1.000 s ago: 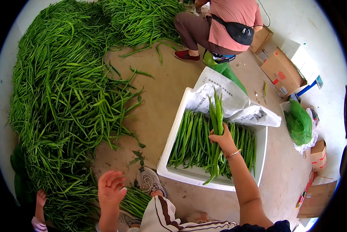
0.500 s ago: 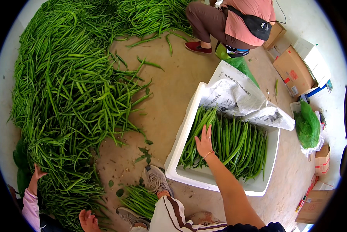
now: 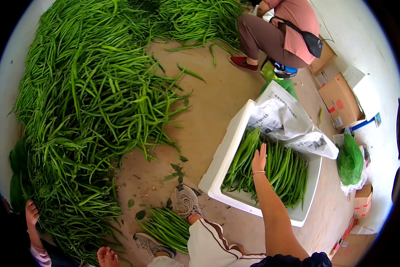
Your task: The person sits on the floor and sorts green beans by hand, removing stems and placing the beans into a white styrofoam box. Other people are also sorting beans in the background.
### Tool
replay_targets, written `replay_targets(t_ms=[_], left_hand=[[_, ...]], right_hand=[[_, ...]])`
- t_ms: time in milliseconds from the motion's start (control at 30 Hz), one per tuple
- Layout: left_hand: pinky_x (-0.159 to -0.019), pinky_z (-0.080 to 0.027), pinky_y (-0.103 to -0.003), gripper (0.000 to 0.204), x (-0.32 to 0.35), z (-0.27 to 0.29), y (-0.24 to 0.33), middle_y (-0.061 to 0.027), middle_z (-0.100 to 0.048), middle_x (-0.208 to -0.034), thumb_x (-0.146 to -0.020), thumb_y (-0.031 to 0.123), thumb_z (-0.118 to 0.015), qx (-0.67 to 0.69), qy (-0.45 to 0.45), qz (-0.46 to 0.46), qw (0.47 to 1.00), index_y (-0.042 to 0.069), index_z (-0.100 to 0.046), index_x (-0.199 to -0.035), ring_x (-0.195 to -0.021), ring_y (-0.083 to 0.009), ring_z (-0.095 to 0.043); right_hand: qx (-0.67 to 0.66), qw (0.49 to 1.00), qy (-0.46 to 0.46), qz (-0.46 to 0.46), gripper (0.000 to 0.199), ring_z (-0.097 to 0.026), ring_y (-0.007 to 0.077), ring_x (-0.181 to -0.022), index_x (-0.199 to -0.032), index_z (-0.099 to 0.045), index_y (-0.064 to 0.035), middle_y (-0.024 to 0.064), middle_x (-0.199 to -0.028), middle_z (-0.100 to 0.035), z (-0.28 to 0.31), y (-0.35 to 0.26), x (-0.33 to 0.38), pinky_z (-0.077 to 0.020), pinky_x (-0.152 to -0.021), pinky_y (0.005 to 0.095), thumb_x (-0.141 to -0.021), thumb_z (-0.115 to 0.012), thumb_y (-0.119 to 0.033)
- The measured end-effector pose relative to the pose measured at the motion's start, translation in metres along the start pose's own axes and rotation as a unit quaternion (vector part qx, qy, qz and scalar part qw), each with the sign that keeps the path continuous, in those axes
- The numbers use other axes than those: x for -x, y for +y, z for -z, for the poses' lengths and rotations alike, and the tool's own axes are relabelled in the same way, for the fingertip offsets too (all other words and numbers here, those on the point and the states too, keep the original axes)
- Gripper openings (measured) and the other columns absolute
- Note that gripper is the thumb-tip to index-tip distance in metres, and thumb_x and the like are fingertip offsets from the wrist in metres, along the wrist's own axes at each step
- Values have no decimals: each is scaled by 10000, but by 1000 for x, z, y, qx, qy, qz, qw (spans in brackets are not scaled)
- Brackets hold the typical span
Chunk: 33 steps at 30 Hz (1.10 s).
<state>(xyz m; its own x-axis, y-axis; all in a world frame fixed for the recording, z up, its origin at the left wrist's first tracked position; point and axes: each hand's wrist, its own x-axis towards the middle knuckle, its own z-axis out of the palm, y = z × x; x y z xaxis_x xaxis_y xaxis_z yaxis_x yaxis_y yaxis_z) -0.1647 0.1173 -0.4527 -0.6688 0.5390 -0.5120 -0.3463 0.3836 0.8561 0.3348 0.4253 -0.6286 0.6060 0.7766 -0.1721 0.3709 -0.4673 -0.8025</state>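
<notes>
Right hand (image 3: 259, 158), centre-right of frame: grip flat and wide, palm resting on green beans (image 3: 278, 171) lying lengthwise in white foam box (image 3: 220, 164). Left hand (image 3: 105, 256), bottom edge left of centre: grip state cannot be told. Loose bean heap (image 3: 88, 107) fills upper left.

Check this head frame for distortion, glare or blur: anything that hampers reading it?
Head view: strong fisheye bending, black corners; even daylight, no glare; right hand on the beans in the white box is sharp; left hand is cut by the lower edge.
</notes>
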Motion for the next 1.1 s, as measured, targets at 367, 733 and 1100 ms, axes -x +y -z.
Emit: replay_targets(t_ms=[367,733,1100], left_hand=[[-667,-426,-223,214,-35,5,-48,-25,-552,-903,-787,62,-556,58,24,41,997,74,-528,-998,-806,-121,-538],[-679,-440,-249,227,-75,-40,-45,-46,-557,-881,-793,86,-560,-5,-58,8,998,42,-507,-1009,-805,-130,-538],[-738,-439,-270,139,-94,-47,-61,-123,-585,-905,-798,40,-524,1,-115,88,989,-12,-502,-925,-798,-162,-556]], right_hand=[[272,935,-80,214,515,-153,322,-1261,-1257,-154,135,219,-1374,-50,-32,54,-41,-168,-1033,332,-795,-356,33],[118,869,-295,379,383,-518,223,-944,-1145,-427,-53,131,-1103,-483,-197,-186,42,-451,-749,318,-775,-525,-73],[300,815,-366,334,545,-522,312,-944,-1221,-368,-46,161,-1052,-543,-303,-171,103,-371,-822,360,-765,-559,-276]])
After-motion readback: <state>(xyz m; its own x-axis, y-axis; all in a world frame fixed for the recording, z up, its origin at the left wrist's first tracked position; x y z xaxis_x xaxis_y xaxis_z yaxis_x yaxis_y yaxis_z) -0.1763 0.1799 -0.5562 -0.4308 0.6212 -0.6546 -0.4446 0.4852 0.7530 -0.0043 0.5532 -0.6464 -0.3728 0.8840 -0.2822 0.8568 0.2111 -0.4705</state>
